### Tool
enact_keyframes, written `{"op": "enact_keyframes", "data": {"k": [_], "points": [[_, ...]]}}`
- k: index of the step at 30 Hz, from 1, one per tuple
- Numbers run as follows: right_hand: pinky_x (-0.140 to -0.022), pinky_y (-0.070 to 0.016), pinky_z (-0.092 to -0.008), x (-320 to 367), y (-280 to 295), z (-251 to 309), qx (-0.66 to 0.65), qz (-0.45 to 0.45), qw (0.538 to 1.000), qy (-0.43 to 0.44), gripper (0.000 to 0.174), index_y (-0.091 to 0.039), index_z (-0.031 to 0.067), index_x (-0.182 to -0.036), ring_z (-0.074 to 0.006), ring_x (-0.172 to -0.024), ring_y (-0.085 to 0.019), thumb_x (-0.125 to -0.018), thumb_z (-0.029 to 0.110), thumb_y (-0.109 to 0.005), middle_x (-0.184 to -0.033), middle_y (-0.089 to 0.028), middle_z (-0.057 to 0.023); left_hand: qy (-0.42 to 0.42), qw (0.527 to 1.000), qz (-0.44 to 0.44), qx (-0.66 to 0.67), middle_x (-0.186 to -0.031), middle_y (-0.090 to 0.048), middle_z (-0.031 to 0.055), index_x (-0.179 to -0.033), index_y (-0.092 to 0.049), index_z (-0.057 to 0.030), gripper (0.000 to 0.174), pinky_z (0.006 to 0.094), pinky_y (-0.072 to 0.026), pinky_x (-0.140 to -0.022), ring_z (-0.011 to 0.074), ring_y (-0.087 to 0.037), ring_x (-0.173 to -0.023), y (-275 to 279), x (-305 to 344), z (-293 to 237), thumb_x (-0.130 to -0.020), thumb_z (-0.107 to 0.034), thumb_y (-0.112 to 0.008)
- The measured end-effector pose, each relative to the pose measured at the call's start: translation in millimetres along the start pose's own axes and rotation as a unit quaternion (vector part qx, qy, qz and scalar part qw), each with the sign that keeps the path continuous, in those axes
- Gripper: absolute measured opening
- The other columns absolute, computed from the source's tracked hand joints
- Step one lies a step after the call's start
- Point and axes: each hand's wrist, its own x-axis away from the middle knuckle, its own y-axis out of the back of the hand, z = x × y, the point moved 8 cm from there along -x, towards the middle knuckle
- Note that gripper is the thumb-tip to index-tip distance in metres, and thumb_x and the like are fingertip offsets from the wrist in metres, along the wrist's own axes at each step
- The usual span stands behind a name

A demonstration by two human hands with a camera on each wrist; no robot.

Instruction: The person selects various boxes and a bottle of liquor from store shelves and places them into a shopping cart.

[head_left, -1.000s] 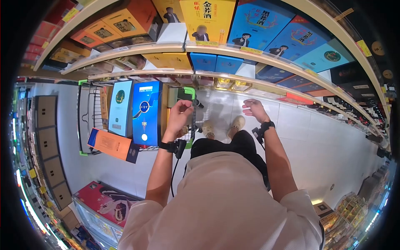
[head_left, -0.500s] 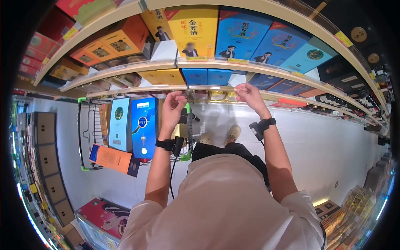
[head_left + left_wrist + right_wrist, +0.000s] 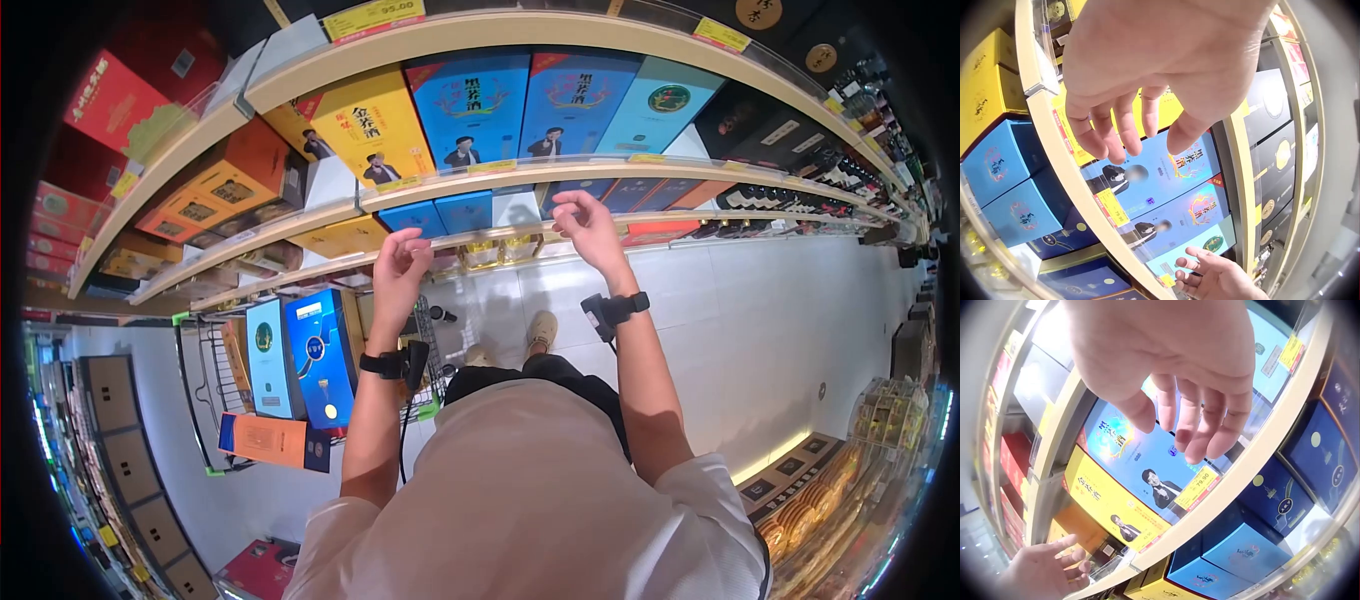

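Observation:
Both hands are held out in front of the shelves, bare and with nothing in them. My left hand (image 3: 398, 272) has its fingers loosely bent; in the left wrist view it hangs before a yellow box and blue boxes (image 3: 1194, 159). To its right, my right hand (image 3: 592, 238) is held with relaxed fingers. The right wrist view has that hand in front of a blue box (image 3: 1125, 456), beside a yellow box (image 3: 1107, 497). In the head view, both hands overlap the lower shelf edge, below the yellow box (image 3: 372, 118) and the blue boxes (image 3: 468, 105).
A shopping cart (image 3: 205, 372) stands at the left, holding a turquoise box (image 3: 268, 345), a deep blue box (image 3: 318, 375) and an orange box (image 3: 265, 438). Price tags (image 3: 375, 18) line the shelf edges (image 3: 560, 30). Tiled floor (image 3: 700, 330) extends to the right.
The shelves have come lower and shifted left in the head view, and the cart has moved down. My hands have risen from above the floor and cart to before the shelves, holding nothing throughout.

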Motion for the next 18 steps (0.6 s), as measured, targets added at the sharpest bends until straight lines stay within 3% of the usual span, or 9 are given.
{"op": "enact_keyframes", "data": {"k": [2, 4, 5, 8, 11, 14, 15, 18], "points": [[-0.067, -0.0516, -0.0260, 0.3, 4.0, 0.6, -0.011, -0.006, 1.000, 0.003, 0.035, -0.062, 0.0040, -0.125, -0.0093, -0.073, -0.063, -0.091, 0.011, -0.067, -0.099, -0.067, -0.0041, -0.010, 1.000, 0.003, 0.010, -0.106, -0.065, 0.0037, -0.130, -0.054, -0.0050, 0.037, 0.0280, -0.0524, -0.084, 0.0119, -0.064, -0.095, -6.9, 0.1, -1.4, -0.095, -0.001, -0.065], [-0.069, -0.0524, -0.0269, -3.6, 6.0, 25.3, 0.061, -0.044, 0.995, 0.066, 0.044, -0.059, 0.0082, -0.132, -0.0107, -0.079, -0.064, -0.089, 0.011, -0.068, -0.105, -0.065, -0.0071, -0.032, 0.999, 0.000, 0.022, -0.109, -0.064, 0.0041, -0.132, -0.052, -0.0057, 0.040, 0.0288, -0.0531, -0.084, 0.0121, -0.064, -0.094, -15.2, 1.5, -10.3, -0.095, 0.001, -0.065], [-0.070, -0.0528, -0.0273, -5.0, 6.7, 38.4, 0.097, -0.062, 0.989, 0.097, 0.048, -0.058, 0.0103, -0.135, -0.0114, -0.081, -0.065, -0.088, 0.011, -0.068, -0.108, -0.063, -0.0086, -0.035, 0.999, 0.010, -0.006, -0.113, -0.059, 0.0049, -0.142, -0.046, -0.0078, 0.053, 0.0296, -0.0538, -0.083, 0.0113, -0.062, -0.094, -19.1, -3.4, -15.3, -0.093, 0.003, -0.064], [-0.076, -0.0557, -0.0365, -24.0, -4.7, 109.5, 0.182, -0.070, 0.967, 0.166, 0.064, -0.049, 0.0172, -0.147, -0.0243, -0.091, -0.069, -0.087, 0.012, -0.069, -0.115, -0.059, -0.0153, -0.072, 0.989, -0.007, -0.132, -0.114, -0.054, 0.0072, -0.150, -0.040, -0.0129, 0.069, 0.0312, -0.0544, -0.083, 0.0148, -0.059, -0.097, -37.3, -28.1, -55.2, -0.089, 0.000, -0.068], [-0.081, -0.0552, -0.0476, -55.4, -24.5, 159.6, 0.284, -0.079, 0.930, 0.218, 0.072, -0.039, 0.0191, -0.153, -0.0391, -0.097, -0.067, -0.087, 0.015, -0.068, -0.116, -0.057, -0.0210, -0.220, 0.914, -0.038, -0.338, -0.114, -0.050, 0.0126, -0.156, -0.033, -0.0187, 0.083, 0.0337, -0.0541, -0.082, 0.0213, -0.057, -0.099, -56.6, -54.2, -108.9, -0.084, -0.005, -0.073], [-0.084, -0.0537, -0.0540, -81.2, -34.2, 183.2, 0.350, -0.106, 0.909, 0.200, 0.071, -0.036, 0.0207, -0.153, -0.0462, -0.100, -0.064, -0.088, 0.018, -0.067, -0.117, -0.058, -0.0241, -0.207, 0.906, -0.070, -0.363, -0.119, -0.048, 0.0230, -0.155, -0.035, -0.0173, 0.084, 0.0412, -0.0495, -0.093, 0.0352, -0.055, -0.108, -68.4, -74.7, -146.5, -0.081, -0.006, -0.073], [-0.084, -0.0548, -0.0528, -87.3, -36.9, 184.9, 0.384, -0.113, 0.895, 0.198, 0.066, -0.040, 0.0206, -0.149, -0.0447, -0.100, -0.065, -0.088, 0.018, -0.066, -0.115, -0.059, -0.0235, -0.251, 0.883, -0.081, -0.388, -0.120, -0.048, 0.0275, -0.155, -0.034, -0.0175, 0.084, 0.0448, -0.0473, -0.097, 0.0412, -0.052, -0.113, -71.4, -81.8, -156.9, -0.081, -0.007, -0.073], [-0.083, -0.0528, -0.0541, -93.3, -34.4, 179.6, 0.385, -0.107, 0.900, 0.176, 0.064, -0.041, 0.0185, -0.147, -0.0449, -0.101, -0.064, -0.088, 0.018, -0.067, -0.115, -0.059, -0.0217, -0.250, 0.875, -0.096, -0.404, -0.122, -0.046, 0.0288, -0.155, -0.034, -0.0155, 0.083, 0.0464, -0.0451, -0.101, 0.0456, -0.051, -0.117, -69.4, -102.2, -169.3, -0.081, -0.008, -0.073]]}}
